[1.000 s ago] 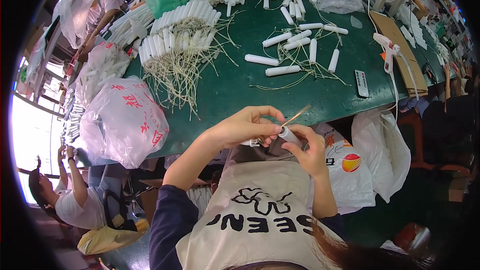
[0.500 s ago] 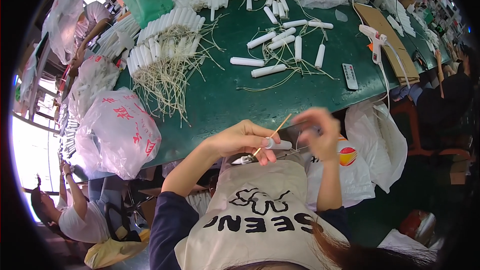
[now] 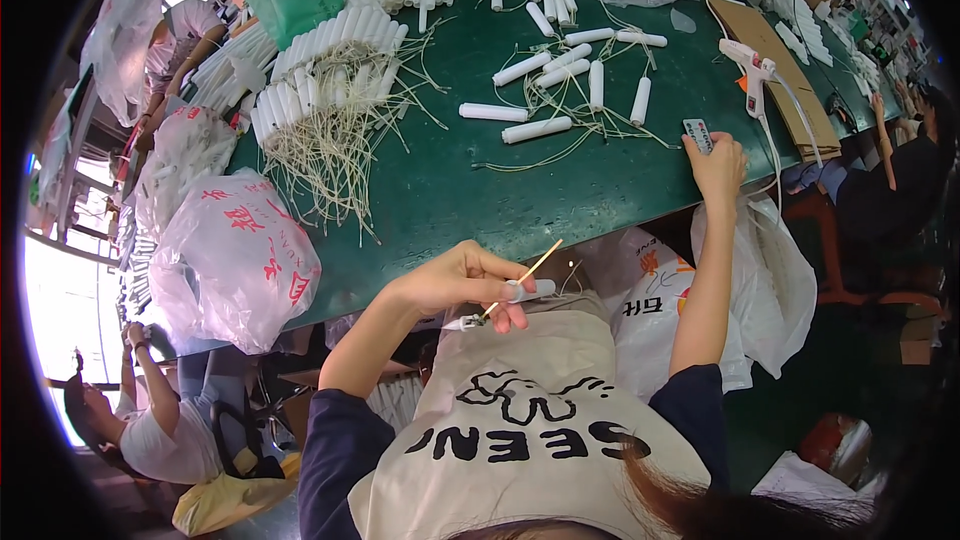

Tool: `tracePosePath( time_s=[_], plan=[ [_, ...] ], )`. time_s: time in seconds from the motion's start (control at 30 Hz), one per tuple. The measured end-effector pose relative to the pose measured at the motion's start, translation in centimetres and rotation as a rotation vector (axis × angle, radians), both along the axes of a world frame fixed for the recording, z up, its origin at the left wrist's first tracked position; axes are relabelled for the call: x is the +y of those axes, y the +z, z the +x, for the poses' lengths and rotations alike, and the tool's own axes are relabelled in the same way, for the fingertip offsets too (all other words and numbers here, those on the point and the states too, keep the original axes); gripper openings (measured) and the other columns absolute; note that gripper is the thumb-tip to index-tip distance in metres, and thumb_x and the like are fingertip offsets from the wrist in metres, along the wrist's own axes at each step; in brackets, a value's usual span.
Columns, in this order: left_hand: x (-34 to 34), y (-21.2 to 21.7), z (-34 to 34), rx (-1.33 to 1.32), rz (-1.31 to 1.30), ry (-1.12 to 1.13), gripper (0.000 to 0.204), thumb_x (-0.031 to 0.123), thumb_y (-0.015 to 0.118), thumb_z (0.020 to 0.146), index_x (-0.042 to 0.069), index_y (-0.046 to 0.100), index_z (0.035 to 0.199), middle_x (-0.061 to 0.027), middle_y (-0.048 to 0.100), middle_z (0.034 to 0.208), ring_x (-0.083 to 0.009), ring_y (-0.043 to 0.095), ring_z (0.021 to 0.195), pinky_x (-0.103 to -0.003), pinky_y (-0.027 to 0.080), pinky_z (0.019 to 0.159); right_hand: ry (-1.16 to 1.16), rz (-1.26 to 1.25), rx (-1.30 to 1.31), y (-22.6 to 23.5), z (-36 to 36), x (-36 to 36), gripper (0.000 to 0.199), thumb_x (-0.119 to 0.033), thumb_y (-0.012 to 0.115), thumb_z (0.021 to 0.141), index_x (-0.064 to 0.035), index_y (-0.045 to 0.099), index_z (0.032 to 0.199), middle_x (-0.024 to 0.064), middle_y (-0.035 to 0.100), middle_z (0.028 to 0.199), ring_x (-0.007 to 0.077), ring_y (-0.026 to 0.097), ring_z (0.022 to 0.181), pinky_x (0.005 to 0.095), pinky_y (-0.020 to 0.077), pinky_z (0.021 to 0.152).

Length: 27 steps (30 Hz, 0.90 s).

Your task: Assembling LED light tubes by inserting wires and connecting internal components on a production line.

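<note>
My left hand [image 3: 450,281] is closed in front of my apron, gripping a short white tube [image 3: 538,289] and a thin wooden stick [image 3: 545,257] that slants up to the right. A small white-tipped piece [image 3: 464,323] pokes out below these fingers; its exact kind is hard to make out. At the table's right side, my right hand [image 3: 720,169] has its fingers around the near end of a small white remote control [image 3: 696,129] with dark buttons. Further left on the tabletop lie several loose white tubes [image 3: 493,112] with thin pale wires.
Rows of white tubes with tangled wires [image 3: 330,165] cover the table's left part. A stuffed plastic bag [image 3: 245,260] bulges over the left edge. A white glue gun [image 3: 750,70] and cardboard [image 3: 775,105] lie at the right. Another person [image 3: 160,430] sits at lower left.
My right hand has left the spot beside my left hand and reached up and right to the remote control. My left hand has shifted slightly left, still holding the tube and stick.
</note>
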<state>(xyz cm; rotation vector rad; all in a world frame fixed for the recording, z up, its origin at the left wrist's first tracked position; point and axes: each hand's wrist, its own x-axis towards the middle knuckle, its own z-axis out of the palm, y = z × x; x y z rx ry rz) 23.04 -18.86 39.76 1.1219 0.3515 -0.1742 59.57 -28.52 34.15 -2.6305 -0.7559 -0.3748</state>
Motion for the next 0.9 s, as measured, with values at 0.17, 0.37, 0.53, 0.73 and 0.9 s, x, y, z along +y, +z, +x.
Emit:
tracePosePath(
  time_s=[0.17,0.37,0.53,0.73,0.9],
  plan=[
    [-0.3,-0.3,-0.3,0.023,-0.003,-0.001,0.024,0.011,0.058,0.086,-0.005,0.059,0.104,-0.0198,0.067,0.082,-0.0184,0.067,0.066,-0.026,0.053,0.062,0.166,0.381,0.172,0.6,-1.0,-1.2,0.041,-0.024,0.071,0.076,0.0012,0.053,0.103,0.0164,0.063,0.089,0.0295,0.062,0.079,0.038,0.0475,0.073],
    [-0.5,-0.9,-0.8,0.06,-0.062,0.072,0.026,0.013,0.057,0.087,-0.005,0.058,0.105,-0.019,0.067,0.083,-0.0162,0.066,0.067,-0.025,0.051,0.061,0.469,0.775,0.585,2.9,-5.5,-5.9,0.023,-0.009,0.062,0.083,0.0007,0.049,0.1,0.0082,0.058,0.076,0.0128,0.056,0.06,0.0257,0.0458,0.054],
    [-0.6,-0.8,-0.7,0.071,-0.053,0.072,0.024,0.012,0.056,0.087,-0.006,0.058,0.104,-0.0197,0.067,0.082,-0.017,0.066,0.067,-0.024,0.051,0.061,0.712,0.772,1.053,2.7,-8.9,-9.4,0.011,-0.008,0.054,0.088,-0.0017,0.048,0.095,0.0066,0.054,0.067,0.011,0.049,0.046,0.0232,0.0394,0.042],
    [-0.7,-0.4,-0.8,0.044,-0.015,0.079,0.022,0.01,0.055,0.087,-0.007,0.058,0.102,-0.0196,0.066,0.08,-0.0175,0.066,0.066,-0.024,0.052,0.062,0.782,0.437,1.238,0.4,-9.4,-11.9,0.025,-0.018,0.042,0.094,0.0006,0.055,0.082,0.0071,0.054,0.055,0.0104,0.045,0.038,0.0235,0.0357,0.038],
    [-0.8,-0.3,-0.4,0.055,-0.005,0.067,0.022,0.009,0.056,0.087,-0.007,0.059,0.102,-0.0188,0.067,0.08,-0.0167,0.066,0.066,-0.025,0.052,0.062,0.737,0.357,1.224,-0.1,-9.6,-11.6,0.027,-0.015,0.045,0.093,0.0008,0.056,0.073,0.0053,0.054,0.054,0.0084,0.045,0.038,0.0226,0.033,0.035]
  ],
)
